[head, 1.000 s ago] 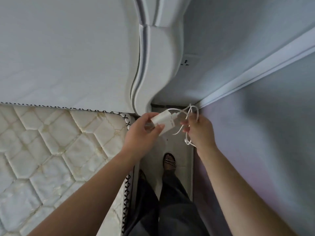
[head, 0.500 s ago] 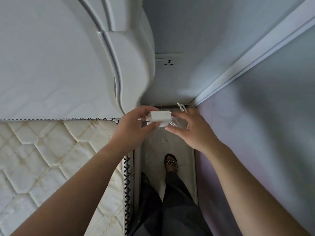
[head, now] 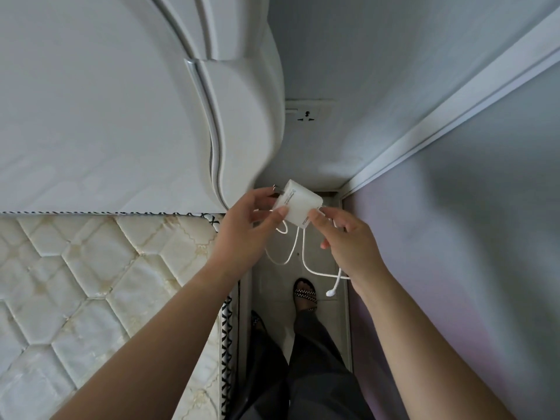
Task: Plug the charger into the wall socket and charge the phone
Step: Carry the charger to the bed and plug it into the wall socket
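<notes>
A white charger block (head: 298, 204) is held between both hands, its metal prongs pointing up and left. My left hand (head: 242, 234) grips its left side with thumb and fingers. My right hand (head: 348, 241) pinches its right end, where the white cable (head: 306, 262) comes out. The cable hangs down in loops, and its free plug (head: 330, 293) dangles above the floor. The white wall socket (head: 307, 112) sits on the grey wall above the charger, well apart from it and partly behind the headboard. No phone is in view.
A white curved headboard (head: 236, 116) stands to the left, with a quilted mattress (head: 91, 283) below it. A purple-grey wall (head: 469, 237) closes the right side. My legs and sandalled feet (head: 304, 294) stand in the narrow floor gap between bed and wall.
The view has shifted so the socket is more exposed. The bundled cable has dropped loose from my right hand and now hangs. The charger has turned, prongs pointing up-left.
</notes>
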A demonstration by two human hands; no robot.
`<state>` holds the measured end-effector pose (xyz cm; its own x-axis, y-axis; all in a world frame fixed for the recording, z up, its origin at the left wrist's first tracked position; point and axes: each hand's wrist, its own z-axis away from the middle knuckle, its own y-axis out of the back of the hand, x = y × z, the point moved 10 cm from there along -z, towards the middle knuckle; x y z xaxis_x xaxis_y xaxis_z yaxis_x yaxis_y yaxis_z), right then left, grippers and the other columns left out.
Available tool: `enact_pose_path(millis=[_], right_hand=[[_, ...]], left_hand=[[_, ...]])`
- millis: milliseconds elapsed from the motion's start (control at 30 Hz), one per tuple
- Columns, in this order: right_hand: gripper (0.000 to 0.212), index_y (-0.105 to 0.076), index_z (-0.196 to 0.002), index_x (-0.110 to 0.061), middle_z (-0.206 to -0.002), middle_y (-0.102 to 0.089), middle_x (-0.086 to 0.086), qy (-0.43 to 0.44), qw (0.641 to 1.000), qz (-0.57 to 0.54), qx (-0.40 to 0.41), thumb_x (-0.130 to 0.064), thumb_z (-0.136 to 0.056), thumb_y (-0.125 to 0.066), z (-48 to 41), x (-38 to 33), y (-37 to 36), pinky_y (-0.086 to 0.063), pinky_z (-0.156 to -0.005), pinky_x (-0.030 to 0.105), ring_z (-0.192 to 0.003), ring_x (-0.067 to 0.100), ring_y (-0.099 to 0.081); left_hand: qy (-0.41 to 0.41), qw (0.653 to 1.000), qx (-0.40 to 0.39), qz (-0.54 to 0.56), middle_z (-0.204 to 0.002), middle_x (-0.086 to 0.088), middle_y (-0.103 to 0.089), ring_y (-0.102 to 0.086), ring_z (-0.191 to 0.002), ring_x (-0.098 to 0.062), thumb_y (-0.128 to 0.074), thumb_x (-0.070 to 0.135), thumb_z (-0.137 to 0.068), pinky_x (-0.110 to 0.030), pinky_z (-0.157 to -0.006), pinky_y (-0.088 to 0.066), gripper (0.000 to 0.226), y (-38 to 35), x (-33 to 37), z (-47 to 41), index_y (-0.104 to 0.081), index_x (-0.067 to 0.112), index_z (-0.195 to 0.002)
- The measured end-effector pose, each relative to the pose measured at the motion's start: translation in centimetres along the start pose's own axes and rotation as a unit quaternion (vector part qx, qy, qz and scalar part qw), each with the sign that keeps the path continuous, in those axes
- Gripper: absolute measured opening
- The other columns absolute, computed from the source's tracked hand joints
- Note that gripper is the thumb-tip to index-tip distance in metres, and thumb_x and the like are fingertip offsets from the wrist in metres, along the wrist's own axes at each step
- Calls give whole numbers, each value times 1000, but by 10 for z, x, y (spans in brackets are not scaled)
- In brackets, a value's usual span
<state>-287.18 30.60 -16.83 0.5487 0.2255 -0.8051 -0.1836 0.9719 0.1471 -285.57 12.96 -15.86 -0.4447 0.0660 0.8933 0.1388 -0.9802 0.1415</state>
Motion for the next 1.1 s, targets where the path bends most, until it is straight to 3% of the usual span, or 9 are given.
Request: enact_pose_path(millis=[133, 267, 400, 500, 567, 667, 733, 900, 1100], right_hand=[[17, -71, -74, -34, -73, -57, -8, -64, 994, -85, 19, -45, -82, -60, 2, 7, 2, -34, -45, 19, -52, 4, -51], [20, -68, -84, -26, -77, -56, -3, -119, 969, -218, -4, -44, -84, -59, 1, 8, 1, -37, -48, 20, -60, 8, -55], [21, -70, -84, -19, -68, -66, -2, -117, 946, -304, -2, -38, -81, -63, 0, -1, 3, -52, -56, 23, -64, 10, -63], [27, -66, -93, -13, -67, -69, -1, -118, 929, -350, -16, -36, -79, -62, -2, -9, -3, -56, -56, 23, -63, 10, -67], [33, -65, -103, -13, -81, -67, 3, -122, 926, -357, -21, -37, -82, -60, -4, -10, -6, -58, -61, 24, -75, 12, -67], [33, -63, -107, -13, -98, -67, 10, -123, 926, -355, -35, -38, -88, -54, -6, -12, -7, -59, -66, 28, -88, 17, -67], [36, -62, -111, -13, -102, -66, 15, -128, 931, -339, -48, -39, -88, -54, -7, -13, -4, -59, -77, 33, -91, 20, -67], [31, -65, -99, -24, -95, -67, 15, -181, 960, -198, -82, -49, -85, -53, -11, 1, 9, -57, -73, 46, -92, 29, -66], [24, -64, -93, -31, -129, -48, 21, -232, 949, -179, -112, -49, -87, -49, -16, 15, 0, -50, -84, 59, -121, 38, -45]], left_hand=[[12, 999, -18, -38, -99, 17, -70, -65, -92, 1, -68, 29, -81, -11, -78, -46, 20, -1, -12, 6, -63, 37, -99], [28, 997, -42, -50, -99, 17, -68, -63, -87, 5, -67, 32, -81, -3, -69, -44, 18, -15, -23, 11, -63, 37, -98], [38, 995, -82, -31, -95, 18, -69, -63, -86, 4, -64, 37, -83, -8, -67, -47, 15, -44, -22, 13, -64, 36, -97], [40, 994, -100, -20, -98, 14, -71, -65, -90, -1, -60, 42, -84, -19, -77, -48, 22, -59, -21, 12, -66, 32, -103], [50, 992, -115, -7, -99, 10, -73, -66, -91, -5, -56, 46, -83, -25, -82, -50, 31, -65, -20, 13, -64, 30, -108], [46, 986, -162, -21, -84, 9, -74, -63, -64, -4, -55, 45, -85, -18, -62, -47, 30, -75, -17, 17, -57, 34, -113], [32, 985, -166, -31, -77, 5, -72, -61, -57, -2, -56, 32, -89, -13, -56, -42, 23, -73, -14, 17, -57, 30, -112], [8, 994, -62, -88, -54, 12, -52, -46, -45, 2, -50, 25, -93, -10, -45, -33, 15, -39, -12, 5, -63, 18, -97], [-12, 987, -9, -163, -56, 14, -56, -50, -55, 4, -50, 23, -92, -9, -50, -36, 14, -20, -8, 1, -62, 28, -86]])
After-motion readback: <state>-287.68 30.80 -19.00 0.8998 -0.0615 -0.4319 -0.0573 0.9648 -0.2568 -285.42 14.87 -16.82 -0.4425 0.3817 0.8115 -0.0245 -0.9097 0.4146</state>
